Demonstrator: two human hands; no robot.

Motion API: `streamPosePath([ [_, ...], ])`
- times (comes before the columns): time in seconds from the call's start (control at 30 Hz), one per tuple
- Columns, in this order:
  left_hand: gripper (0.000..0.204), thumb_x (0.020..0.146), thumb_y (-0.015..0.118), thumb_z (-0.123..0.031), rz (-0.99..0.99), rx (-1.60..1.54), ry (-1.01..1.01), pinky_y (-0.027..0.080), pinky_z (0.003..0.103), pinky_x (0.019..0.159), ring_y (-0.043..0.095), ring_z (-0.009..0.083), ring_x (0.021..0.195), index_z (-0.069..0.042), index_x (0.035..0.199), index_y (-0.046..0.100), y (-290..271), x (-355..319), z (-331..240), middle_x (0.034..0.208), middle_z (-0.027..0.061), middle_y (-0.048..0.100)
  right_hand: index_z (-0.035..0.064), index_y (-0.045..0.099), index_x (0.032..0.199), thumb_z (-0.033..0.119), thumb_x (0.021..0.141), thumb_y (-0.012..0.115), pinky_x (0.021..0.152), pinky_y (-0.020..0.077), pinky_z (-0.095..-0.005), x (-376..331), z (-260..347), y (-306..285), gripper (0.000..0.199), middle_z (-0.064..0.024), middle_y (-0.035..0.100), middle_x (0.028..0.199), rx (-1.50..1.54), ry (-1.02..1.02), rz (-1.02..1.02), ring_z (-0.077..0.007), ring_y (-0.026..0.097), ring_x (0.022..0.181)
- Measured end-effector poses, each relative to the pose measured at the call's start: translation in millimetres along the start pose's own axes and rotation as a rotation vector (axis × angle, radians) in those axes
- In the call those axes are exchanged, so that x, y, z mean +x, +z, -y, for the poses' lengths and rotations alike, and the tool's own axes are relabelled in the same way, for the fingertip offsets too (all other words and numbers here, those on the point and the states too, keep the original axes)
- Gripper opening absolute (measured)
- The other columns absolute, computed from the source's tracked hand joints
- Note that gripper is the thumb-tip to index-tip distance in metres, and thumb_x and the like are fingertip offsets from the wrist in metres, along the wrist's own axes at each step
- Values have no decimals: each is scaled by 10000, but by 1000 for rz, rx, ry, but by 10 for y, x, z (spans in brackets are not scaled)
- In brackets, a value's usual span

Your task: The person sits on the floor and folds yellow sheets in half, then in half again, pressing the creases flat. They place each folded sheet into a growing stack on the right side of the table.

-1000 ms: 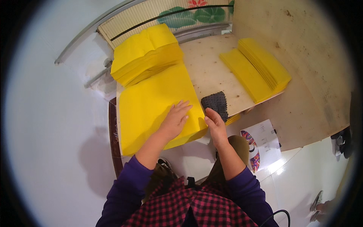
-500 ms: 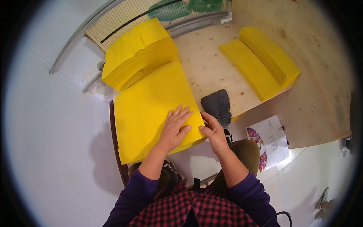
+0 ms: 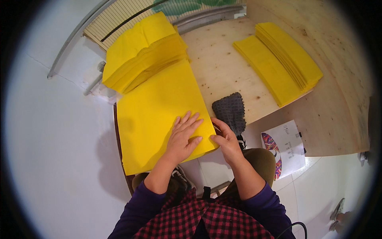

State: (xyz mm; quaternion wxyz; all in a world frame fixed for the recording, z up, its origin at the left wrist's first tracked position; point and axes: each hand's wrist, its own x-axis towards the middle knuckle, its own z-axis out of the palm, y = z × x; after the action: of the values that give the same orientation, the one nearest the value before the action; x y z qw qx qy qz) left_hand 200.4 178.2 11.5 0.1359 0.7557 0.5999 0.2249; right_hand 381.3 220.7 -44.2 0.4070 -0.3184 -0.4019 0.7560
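A smooth yellow sheet [image 3: 155,111], like fabric or felt, lies flat on top of a stack in front of me. Palm down, my left hand [image 3: 182,135] rests on it near the right side, fingers spread. At the sheet's near right corner, my right hand [image 3: 227,139] has its thumb on top and its fingers bent round the edge; the fingertips are partly hidden. Behind the sheet, a thick pile of folded yellow sheets [image 3: 139,47] leans over the far end. A dark grey cloth [image 3: 230,113] with a scalloped edge lies just beyond my right hand.
On the wooden table [image 3: 211,51], two folded yellow stacks [image 3: 262,67] lie at the right, beside a wooden panel [image 3: 334,71]. A white printed paper with a colourful pattern [image 3: 292,143] hangs below the table. A metal-framed slatted rack [image 3: 119,24] stands at the far left.
The whole view has shifted slightly. Both hands keep nearly the same places on the yellow sheet, and nothing else has visibly moved.
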Motion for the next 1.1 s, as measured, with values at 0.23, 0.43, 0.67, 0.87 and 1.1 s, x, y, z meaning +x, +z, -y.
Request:
streamPosePath([
  [0.23,502,916,549,-368,0,-12,6,195,510,1150,335,353,1392,-92,1335,534,-5,7,7,1450,130,454,-8,423,1398,0,815,580,1054,352,-305,35,0,8,604,-130,496,1372,51,25,-3,-213,469,1260],
  [0.43,505,924,542,-382,5,-1,8,195,507,1151,335,345,1393,-95,1340,533,-8,11,14,1456,123,448,-5,432,1392,-5,813,577,1039,368,-299,46,12,22,597,-127,506,1357,54,26,-12,-206,483,1240],
  [0.67,513,888,581,-340,8,-5,1,199,505,1149,343,340,1390,-97,1338,536,-15,9,5,1449,123,457,10,436,1392,-2,819,580,1026,390,-303,59,-6,26,591,-114,518,1342,51,3,-20,-205,501,1221],
  [0.87,524,846,634,-302,-26,-15,16,211,514,1138,359,344,1383,-87,1318,555,-19,38,-42,1436,130,474,12,422,1394,26,854,621,1031,388,-318,109,-118,-7,576,-94,515,1334,-178,-23,-51,-207,496,1224],
  [1.1,477,877,610,-319,-30,-17,-23,215,502,1139,376,346,1372,-86,1292,579,-17,38,-57,1414,122,500,-1,422,1388,216,892,689,1020,389,-318,130,-132,-6,604,-118,528,1307,-254,-109,-27,-197,502,1185],
])
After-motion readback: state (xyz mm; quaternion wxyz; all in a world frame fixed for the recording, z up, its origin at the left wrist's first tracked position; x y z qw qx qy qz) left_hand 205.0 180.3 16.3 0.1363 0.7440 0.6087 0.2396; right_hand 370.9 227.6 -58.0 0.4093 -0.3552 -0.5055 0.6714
